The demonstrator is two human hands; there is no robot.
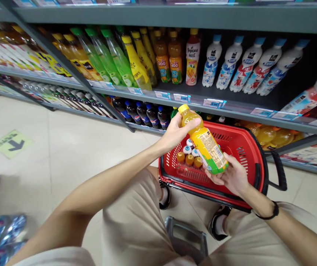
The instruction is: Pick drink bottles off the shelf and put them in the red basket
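Tilted above the basket is a juice bottle (206, 144) with a yellow cap, yellow body and green base, its printed back label facing me. My left hand (179, 129) is closed around its neck, the thumb across the shoulder. Fingers of my right hand (232, 175) grip the bottle's base from below. Under both hands stands a red shopping basket (254, 171) with a black rim and handle. Inside it, at the left, are several small orange-capped bottles (189, 160) and white-capped bottles (187, 149); the held bottle partly hides the basket's contents.
Ahead, a grey shelf (244, 101) carries milk drink bottles (252, 61), Qoo bottles (163, 61), green bottles (116, 55) and yellow bottles (138, 64). Pepsi bottles (147, 112) line the lower shelf. A grey stool (187, 234) is between my legs. Wrapped bottles (0, 236) lie at lower left.
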